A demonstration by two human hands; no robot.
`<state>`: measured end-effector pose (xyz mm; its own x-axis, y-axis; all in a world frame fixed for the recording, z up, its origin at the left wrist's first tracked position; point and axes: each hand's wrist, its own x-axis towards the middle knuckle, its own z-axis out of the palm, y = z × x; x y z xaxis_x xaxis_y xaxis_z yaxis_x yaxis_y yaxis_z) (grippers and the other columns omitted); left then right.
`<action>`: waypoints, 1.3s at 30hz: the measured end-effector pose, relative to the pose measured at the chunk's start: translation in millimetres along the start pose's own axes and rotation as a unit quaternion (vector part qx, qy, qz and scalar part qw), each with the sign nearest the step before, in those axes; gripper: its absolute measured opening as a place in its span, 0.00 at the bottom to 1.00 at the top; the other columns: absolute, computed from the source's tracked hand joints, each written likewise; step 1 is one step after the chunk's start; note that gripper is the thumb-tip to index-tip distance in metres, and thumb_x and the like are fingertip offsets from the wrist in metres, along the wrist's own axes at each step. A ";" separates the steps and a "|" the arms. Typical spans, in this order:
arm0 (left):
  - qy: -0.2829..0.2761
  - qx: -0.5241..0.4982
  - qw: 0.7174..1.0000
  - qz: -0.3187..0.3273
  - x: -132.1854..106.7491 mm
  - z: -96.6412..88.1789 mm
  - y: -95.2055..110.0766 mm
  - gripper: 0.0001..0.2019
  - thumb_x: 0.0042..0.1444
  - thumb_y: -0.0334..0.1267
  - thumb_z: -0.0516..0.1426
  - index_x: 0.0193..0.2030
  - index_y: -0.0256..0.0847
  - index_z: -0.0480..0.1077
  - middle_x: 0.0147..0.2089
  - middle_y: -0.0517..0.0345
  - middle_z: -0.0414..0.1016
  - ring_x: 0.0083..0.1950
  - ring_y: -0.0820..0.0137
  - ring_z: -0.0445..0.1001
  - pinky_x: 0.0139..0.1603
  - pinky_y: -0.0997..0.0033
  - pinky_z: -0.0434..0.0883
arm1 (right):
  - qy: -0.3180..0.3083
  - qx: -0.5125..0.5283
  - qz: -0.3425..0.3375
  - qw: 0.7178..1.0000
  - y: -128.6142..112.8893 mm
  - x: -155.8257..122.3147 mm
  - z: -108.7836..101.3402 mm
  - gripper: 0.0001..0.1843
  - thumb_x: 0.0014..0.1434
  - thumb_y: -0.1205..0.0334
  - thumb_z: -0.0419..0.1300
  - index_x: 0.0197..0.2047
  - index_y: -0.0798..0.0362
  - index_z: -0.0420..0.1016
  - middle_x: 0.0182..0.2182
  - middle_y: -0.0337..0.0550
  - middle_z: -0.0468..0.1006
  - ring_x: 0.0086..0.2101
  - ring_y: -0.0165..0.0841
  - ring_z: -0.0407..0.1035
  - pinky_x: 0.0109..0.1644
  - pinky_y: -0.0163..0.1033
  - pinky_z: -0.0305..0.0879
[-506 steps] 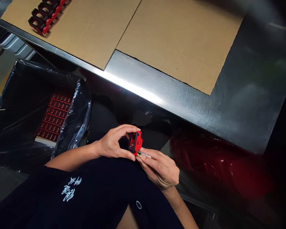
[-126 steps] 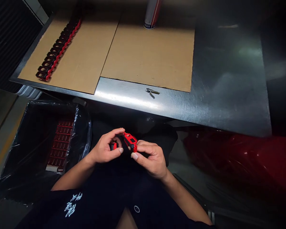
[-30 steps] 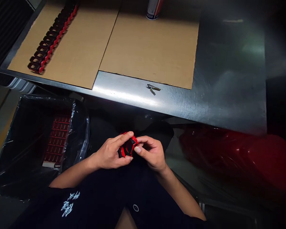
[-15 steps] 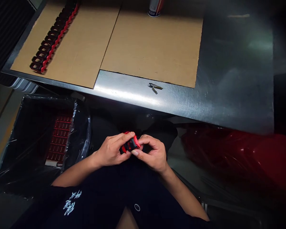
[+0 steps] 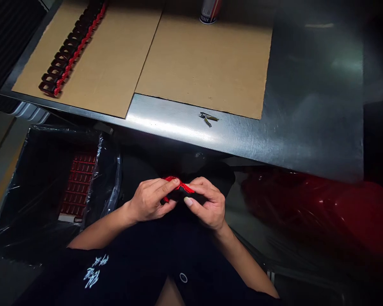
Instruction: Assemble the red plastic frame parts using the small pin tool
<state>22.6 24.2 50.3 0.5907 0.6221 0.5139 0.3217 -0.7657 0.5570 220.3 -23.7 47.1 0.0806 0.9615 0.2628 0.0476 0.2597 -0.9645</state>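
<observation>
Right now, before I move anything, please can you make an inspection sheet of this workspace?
Surface: steel table with two cardboard sheets on it.
Job's things: red-and-black plastic part; row of similar parts on the cardboard.
Clutter: small metal tool on the steel; spray can on the cardboard.
Hands: left hand and right hand both hold the part in their fingers.
Cables: nothing seen.
Surroundings: plastic-lined bin with rows of red parts inside; red plastic-wrapped shape beyond the right hand.
</observation>
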 end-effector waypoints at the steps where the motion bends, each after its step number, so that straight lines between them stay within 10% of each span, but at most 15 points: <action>1: 0.003 -0.012 1.000 -0.002 -0.6 0.6 0.3 0.36 0.60 0.32 0.61 0.74 0.41 0.54 0.41 0.52 0.82 0.33 0.70 0.80 0.35 0.70 0.81 | 0.001 0.005 0.008 1.000 1.5 -1.0 -0.4 0.16 0.58 0.65 0.69 0.49 0.42 0.85 0.36 0.42 0.83 0.35 0.35 0.77 0.40 0.43 0.77; 12: -0.038 -0.167 0.982 -0.074 -4.1 -10.5 4.6 0.35 0.59 0.40 0.64 0.72 0.42 0.61 0.44 0.51 0.83 0.36 0.68 0.82 0.39 0.71 0.80 | -0.025 0.176 0.161 0.971 8.4 -4.1 4.4 0.12 0.60 0.52 0.68 0.45 0.44 0.86 0.42 0.44 0.86 0.42 0.42 0.80 0.51 0.48 0.76; 22: -0.106 -0.279 0.926 -0.230 -3.9 -23.3 14.6 0.42 0.57 0.43 0.66 0.75 0.44 0.54 0.35 0.63 0.78 0.28 0.77 0.76 0.37 0.76 0.76 | -0.009 0.351 0.356 0.866 10.3 -4.8 19.9 0.18 0.52 0.48 0.72 0.42 0.50 0.87 0.27 0.41 0.82 0.23 0.32 0.71 0.29 0.36 0.67; 31: -0.082 -0.178 0.959 -0.203 0.1 -22.9 19.0 0.35 0.58 0.50 0.66 0.69 0.40 0.63 0.32 0.64 0.77 0.29 0.73 0.78 0.38 0.73 0.78 | -0.013 0.373 0.371 0.851 7.6 -1.1 20.4 0.15 0.53 0.49 0.71 0.37 0.53 0.86 0.27 0.41 0.80 0.26 0.31 0.69 0.32 0.36 0.67; 39: -0.110 -0.275 0.913 -0.279 -5.4 -19.0 15.4 0.35 0.58 0.45 0.66 0.69 0.39 0.63 0.41 0.55 0.85 0.38 0.68 0.85 0.46 0.69 0.80 | -0.039 0.405 0.394 0.824 2.5 -1.8 23.5 0.16 0.55 0.50 0.73 0.28 0.55 0.79 0.19 0.37 0.75 0.18 0.25 0.64 0.24 0.30 0.63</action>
<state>10.3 12.2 68.5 0.6026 0.7958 -0.0602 0.2329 -0.1032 0.9670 196.9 -22.6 43.7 -0.2964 0.8548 -0.4259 -0.6714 -0.5037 -0.5437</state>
